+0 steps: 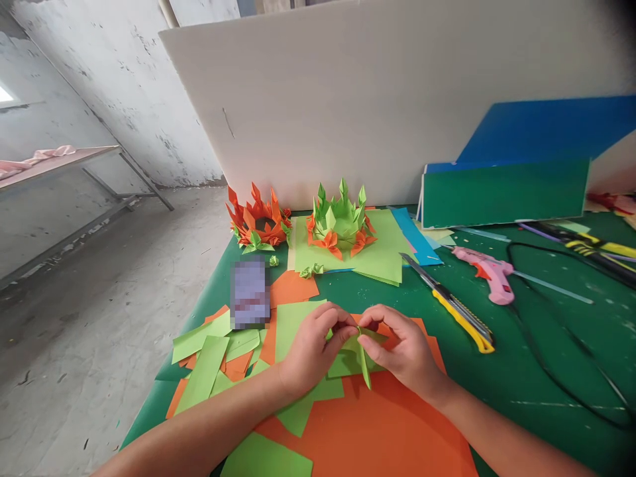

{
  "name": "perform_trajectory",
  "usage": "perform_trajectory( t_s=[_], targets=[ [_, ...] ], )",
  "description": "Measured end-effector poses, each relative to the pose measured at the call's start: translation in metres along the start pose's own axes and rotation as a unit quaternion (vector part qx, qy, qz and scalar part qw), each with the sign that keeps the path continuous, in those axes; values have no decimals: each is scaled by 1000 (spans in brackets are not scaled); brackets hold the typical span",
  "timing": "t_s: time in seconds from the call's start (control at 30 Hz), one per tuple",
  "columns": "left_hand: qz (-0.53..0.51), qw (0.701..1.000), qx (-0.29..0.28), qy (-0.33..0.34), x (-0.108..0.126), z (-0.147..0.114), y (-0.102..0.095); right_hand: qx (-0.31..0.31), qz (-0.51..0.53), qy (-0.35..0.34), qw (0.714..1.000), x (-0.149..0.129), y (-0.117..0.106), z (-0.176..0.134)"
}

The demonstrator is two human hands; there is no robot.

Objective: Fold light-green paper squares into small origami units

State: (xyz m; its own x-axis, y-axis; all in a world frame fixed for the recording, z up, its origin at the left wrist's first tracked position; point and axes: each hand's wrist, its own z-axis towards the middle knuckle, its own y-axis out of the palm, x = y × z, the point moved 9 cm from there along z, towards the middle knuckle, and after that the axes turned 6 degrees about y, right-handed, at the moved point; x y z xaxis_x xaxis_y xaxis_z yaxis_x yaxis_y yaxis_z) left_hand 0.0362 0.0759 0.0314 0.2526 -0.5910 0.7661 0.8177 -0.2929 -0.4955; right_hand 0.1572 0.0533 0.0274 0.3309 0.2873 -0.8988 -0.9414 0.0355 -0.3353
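I had both hands at near centre, over the big orange sheet on the green table. The left hand was closed in a pinch, fingertips at the top of the folded green paper; the right hand gripped the same pc from the right, thumb + fingers curled in. That pc was btwn the 2 hands, narrow strip pointing near. Green scraps lay left, w/ a pixelated slab just beyond. Far side: 2 paper crowns, the orange crown left of the green crown. To the right I saw the yellow cutter and, beyond it, the pink glue gun.
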Motion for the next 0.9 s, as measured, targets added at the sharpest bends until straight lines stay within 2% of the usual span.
perform_trajectory(
  t_s=[0.17,0.23,0.4,0.5,0.73,0.9],
  targets=[
    [73,996,21,43,6,0,-5,12,-20,-8,1000,0,-1,0],
    [72,996,20,46,7,0,-5,15,-21,-13,1000,-1,-1,0],
    [5,1000,-16,-16,-3,-1,3,18,-15,-7,1000,-1,-3,1],
    [-14,999,-19,-24,-5,-3,5,19,-1,8,1000,1,-4,1],
    [12,996,-25,-83,-17,-6,10,14,30,30,999,5,-4,2],
    [11,996,-25,-84,-15,-4,9,3,23,17,1000,3,-3,2]
  ],
)
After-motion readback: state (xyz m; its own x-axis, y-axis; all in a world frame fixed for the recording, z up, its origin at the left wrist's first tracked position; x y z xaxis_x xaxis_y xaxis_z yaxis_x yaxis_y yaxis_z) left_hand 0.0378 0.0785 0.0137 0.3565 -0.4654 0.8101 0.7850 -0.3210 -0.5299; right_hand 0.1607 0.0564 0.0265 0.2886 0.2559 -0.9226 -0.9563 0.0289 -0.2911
